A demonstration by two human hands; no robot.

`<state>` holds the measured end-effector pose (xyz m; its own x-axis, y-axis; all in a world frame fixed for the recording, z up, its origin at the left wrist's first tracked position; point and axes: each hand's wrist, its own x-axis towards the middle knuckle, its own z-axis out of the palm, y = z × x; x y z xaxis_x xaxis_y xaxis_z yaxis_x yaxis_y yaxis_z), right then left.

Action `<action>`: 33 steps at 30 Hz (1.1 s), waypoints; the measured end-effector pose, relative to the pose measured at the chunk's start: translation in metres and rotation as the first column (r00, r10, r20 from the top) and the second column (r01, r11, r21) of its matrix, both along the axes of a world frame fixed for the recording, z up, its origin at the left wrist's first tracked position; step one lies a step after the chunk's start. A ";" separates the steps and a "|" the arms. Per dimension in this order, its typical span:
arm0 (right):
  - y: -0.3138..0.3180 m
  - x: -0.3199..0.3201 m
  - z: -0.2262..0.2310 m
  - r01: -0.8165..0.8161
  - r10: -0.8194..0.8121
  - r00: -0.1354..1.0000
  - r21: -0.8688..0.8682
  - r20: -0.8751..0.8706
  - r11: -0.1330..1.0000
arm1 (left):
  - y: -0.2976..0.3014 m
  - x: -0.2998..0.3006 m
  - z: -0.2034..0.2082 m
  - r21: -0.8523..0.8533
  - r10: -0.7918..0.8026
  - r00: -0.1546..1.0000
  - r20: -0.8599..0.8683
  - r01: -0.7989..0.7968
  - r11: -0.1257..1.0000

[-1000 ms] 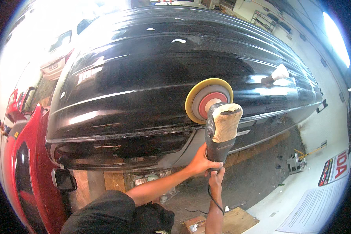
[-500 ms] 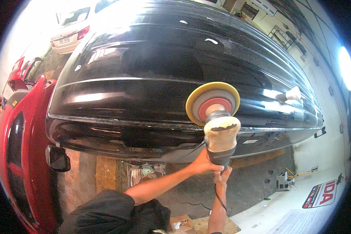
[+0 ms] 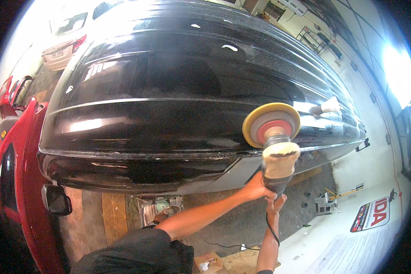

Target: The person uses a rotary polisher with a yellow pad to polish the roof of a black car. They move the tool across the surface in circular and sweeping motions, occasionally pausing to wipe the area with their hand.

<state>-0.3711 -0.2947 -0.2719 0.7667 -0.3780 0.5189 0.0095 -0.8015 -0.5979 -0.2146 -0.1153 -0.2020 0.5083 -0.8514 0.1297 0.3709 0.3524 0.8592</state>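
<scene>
My left hand point(image 3: 259, 187) is closed around the dark lower body of a corded polisher point(image 3: 281, 160). Just below it, my right hand point(image 3: 275, 204) grips the end of the handle, where the black cord comes out and runs down along my right forearm. The polisher's round yellow-rimmed pad point(image 3: 255, 114), with a red backing plate, lies over the glossy black roof point(image 3: 169, 123) of a large vehicle, near its close edge. Contact between pad and roof is hidden from this angle. Several white blobs, one of them a curved streak point(image 3: 229, 47), dot the roof farther away.
A small white-and-dark object point(image 3: 329, 106) shows on the roof at right. A side mirror point(image 3: 56, 199) sticks out at left, beside a red car point(image 3: 27, 182). A white car point(image 3: 64, 48) stands far left. Below are an open carton point(image 3: 209, 264) and a grey step stool point(image 3: 323, 204).
Both hands have carried the polisher to the right along the roof's near edge, while the whole view has shifted. My grip on it looks the same.
</scene>
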 end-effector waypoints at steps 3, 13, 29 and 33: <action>0.024 0.042 0.027 -0.092 0.096 0.994 -0.074 0.059 0.993 | 0.006 0.004 -0.041 -0.167 0.140 0.990 0.036 -0.132 0.977; -0.100 -0.002 -0.027 0.090 0.040 0.971 -0.514 0.237 0.853 | -0.033 -0.007 -0.041 -0.082 0.037 0.968 0.248 -0.017 0.996; -0.073 0.045 0.090 -0.142 0.184 0.981 -0.412 0.065 0.900 | -0.060 -0.008 -0.039 -0.208 0.034 0.988 0.152 -0.001 0.978; -0.091 0.041 0.098 -0.196 0.252 0.966 -0.491 0.050 0.849 | -0.080 -0.011 -0.039 -0.544 0.031 0.999 -0.022 -0.038 0.838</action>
<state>-0.3305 -0.3860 -0.1742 0.7289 0.1138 0.6751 0.2655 -0.9559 -0.1256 -0.2259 -0.1956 -0.2408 0.5405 -0.6271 0.5609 0.3583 0.7748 0.5209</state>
